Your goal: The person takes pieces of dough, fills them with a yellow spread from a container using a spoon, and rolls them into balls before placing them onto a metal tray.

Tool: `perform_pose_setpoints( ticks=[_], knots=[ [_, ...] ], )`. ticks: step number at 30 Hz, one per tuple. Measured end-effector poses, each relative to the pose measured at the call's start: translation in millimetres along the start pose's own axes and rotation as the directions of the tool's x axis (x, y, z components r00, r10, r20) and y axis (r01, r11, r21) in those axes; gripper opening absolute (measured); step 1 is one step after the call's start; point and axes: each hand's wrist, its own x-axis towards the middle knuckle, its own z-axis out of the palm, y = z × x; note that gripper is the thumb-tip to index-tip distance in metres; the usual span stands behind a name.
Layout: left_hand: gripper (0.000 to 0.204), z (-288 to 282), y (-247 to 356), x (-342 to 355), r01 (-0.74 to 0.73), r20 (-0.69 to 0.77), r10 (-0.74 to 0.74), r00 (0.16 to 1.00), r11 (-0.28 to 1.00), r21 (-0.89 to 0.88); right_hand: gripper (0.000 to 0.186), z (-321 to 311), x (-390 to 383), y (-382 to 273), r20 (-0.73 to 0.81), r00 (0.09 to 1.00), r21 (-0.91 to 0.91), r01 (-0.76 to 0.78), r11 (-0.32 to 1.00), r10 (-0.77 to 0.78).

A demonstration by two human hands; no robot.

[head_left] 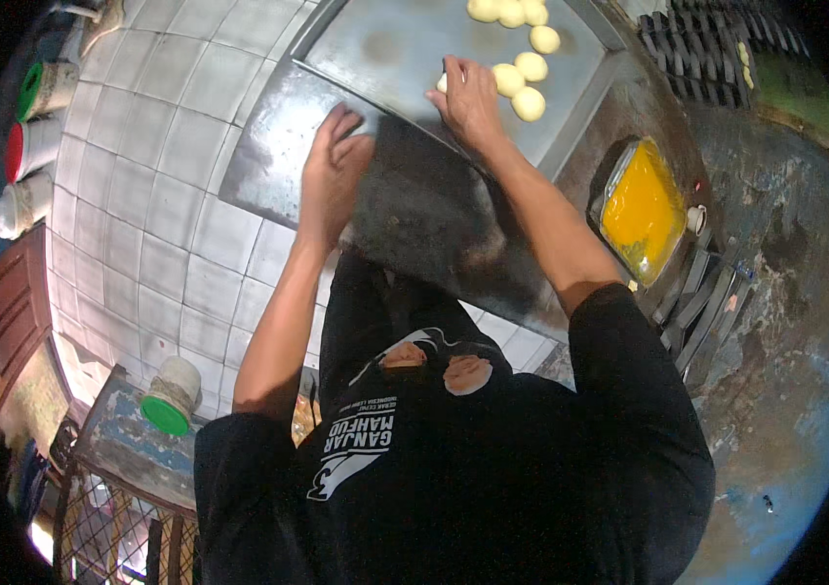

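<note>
Pale yellow dough balls (pixel 529 103), several of them, sit in a loose curve on a grey metal tray (pixel 385 78). My right hand (pixel 471 102) reaches over the tray's near edge, its fingers closed around another dough ball (pixel 442 83), mostly hidden under the fingertips. To the left, my left hand (pixel 335 166) hovers above a dark metal sheet (pixel 268 146) with its fingers loosely bent and apart. Nothing shows in that hand, and it is slightly blurred.
Right of the tray lies a shallow container of yellow stuff (pixel 644 210), beside a small white cup (pixel 695 218) and stacked metal strips (pixel 702 302). Dark slatted metal pieces (pixel 688 58) stand at the far right. Lidded tubs (pixel 36 146) line the left; a green-lidded tub (pixel 169 400) stands lower left.
</note>
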Motion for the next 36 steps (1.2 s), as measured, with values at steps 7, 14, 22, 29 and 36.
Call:
perform_pose_setpoints(
  ticks=[7, 14, 22, 29, 36],
  knots=[
    [0.052, -43.0, 12.2, -0.2, 0.036, -0.105, -0.019, 0.994, 0.987, 0.159, 0.059, 21.6, 27.0, -2.7, 0.261, 0.962, -0.308, 0.165, 0.937, -0.083],
    [0.048, -26.6, 14.7, -18.5, 0.033, -0.01, -0.032, 0.999, 0.995, 0.098, 0.047, -72.0, 19.8, 97.3, 0.219, 0.763, 0.696, -0.559, 0.451, 0.608],
    [0.037, 81.5, -1.0, -56.8, 0.008, 0.167, -0.033, 0.985, 0.989, 0.15, 0.022, -104.8, -96.6, 23.6, 0.188, 0.636, 0.71, -0.614, 0.344, 0.748],
    [0.034, 210.9, -23.3, -171.4, 0.296, 0.333, -0.231, 0.914, 0.941, -0.162, 0.046, -196.5, -282.4, -71.9, -0.417, 0.71, 0.563, -0.288, 0.775, 0.567],
    [0.037, 262.5, -62.2, -280.9, 0.098, 0.41, -0.139, 0.901, 0.988, 0.12, 0.032, -209.1, -422.4, -74.0, 0.016, 0.406, 0.974, -0.212, 0.078, 0.914]
  ],
)
